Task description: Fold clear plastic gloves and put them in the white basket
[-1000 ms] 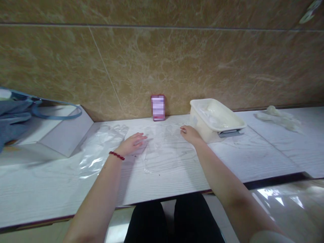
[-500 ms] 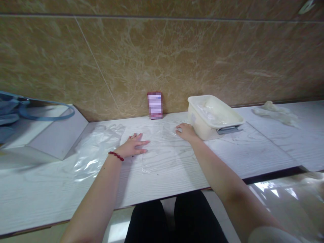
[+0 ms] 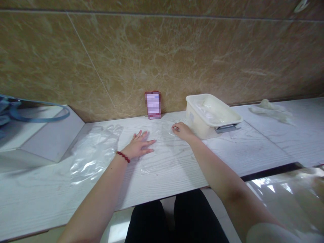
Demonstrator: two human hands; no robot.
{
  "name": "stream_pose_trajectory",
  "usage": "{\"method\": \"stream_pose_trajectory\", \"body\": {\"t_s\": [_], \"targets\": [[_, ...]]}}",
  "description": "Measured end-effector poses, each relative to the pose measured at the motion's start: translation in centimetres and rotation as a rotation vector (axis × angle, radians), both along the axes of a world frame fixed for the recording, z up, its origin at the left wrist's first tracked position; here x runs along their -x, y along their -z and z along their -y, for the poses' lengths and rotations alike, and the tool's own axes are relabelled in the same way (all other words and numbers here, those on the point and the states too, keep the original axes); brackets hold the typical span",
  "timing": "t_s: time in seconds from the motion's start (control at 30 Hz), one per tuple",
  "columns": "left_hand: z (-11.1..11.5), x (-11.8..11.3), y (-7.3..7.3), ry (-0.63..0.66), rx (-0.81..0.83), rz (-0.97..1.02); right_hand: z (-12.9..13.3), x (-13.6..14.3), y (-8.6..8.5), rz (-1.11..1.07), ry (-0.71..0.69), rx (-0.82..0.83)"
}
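Observation:
A thin clear plastic bag [image 3: 159,158] lies flat on the pale wood-patterned counter, its outline hard to see. My left hand [image 3: 138,145], a red bead bracelet at its wrist, rests palm down on the bag's left part with fingers spread. At the far right corner of the bag, my right hand [image 3: 182,131] has its thumb and fingertips closed in a pinch on the film. A pile of clear plastic bags [image 3: 95,155] lies left of my left hand. Just right of my right hand stands a cream plastic tub [image 3: 199,119] with clear plastic inside.
A phone [image 3: 153,105] with a blurred screen leans against the brown marble wall [image 3: 162,60]. To the left is a white box [image 3: 53,135] with a blue strap [image 3: 40,118]. Crumpled plastic [image 3: 272,110] lies at the far right. The counter's front edge runs above my legs.
My left hand has slid a little to the right over the bag. My right hand has shifted slightly left, its fingertips drawing together at the bag's corner. The view has moved slightly.

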State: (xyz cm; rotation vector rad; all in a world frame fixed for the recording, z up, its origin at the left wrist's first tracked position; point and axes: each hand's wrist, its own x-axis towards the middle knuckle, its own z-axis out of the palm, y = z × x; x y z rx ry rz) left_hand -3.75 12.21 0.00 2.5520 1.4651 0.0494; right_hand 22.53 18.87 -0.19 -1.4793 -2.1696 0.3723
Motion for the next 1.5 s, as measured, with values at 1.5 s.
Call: {"method": "stream_pose_trajectory", "body": {"t_s": [1.5], "targets": [[0.5,-3.8,-0.2,0.072,-0.195,0.048,3.6,-0.8,-2.5,0.495,-0.206,0.111]]}}
